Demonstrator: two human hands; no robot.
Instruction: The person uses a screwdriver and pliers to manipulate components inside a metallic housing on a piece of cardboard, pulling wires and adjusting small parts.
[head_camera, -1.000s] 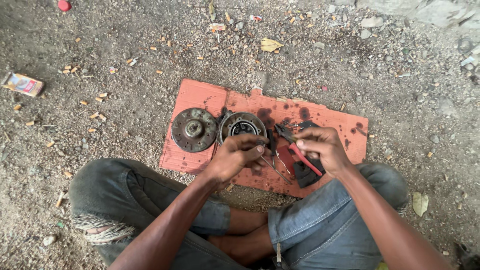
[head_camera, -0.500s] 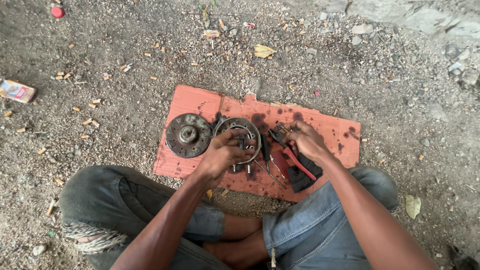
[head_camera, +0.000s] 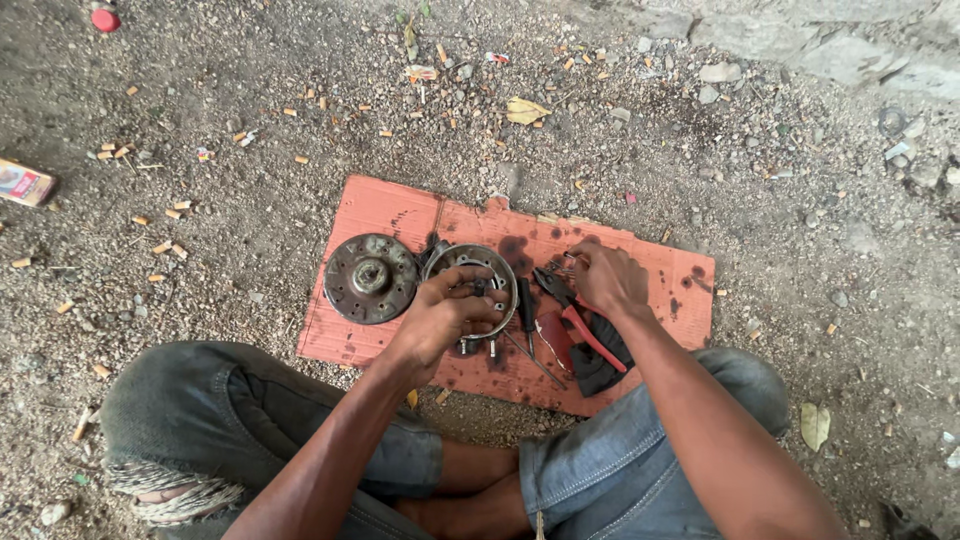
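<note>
Your left hand (head_camera: 440, 318) grips the near rim of the ring-shaped drum (head_camera: 470, 285), fingers curled over its edge, holding it down on the red cardboard (head_camera: 390, 210). The drum sits mid-sheet, just beside a round disc (head_camera: 370, 277) on its left. Your right hand (head_camera: 605, 277) rests on the cardboard right of the drum, fingers bent down; you cannot tell whether it holds anything. Red-handled pliers (head_camera: 580, 320) lie just below it on a dark rag (head_camera: 600, 365), a screwdriver (head_camera: 527, 312) beside them.
</note>
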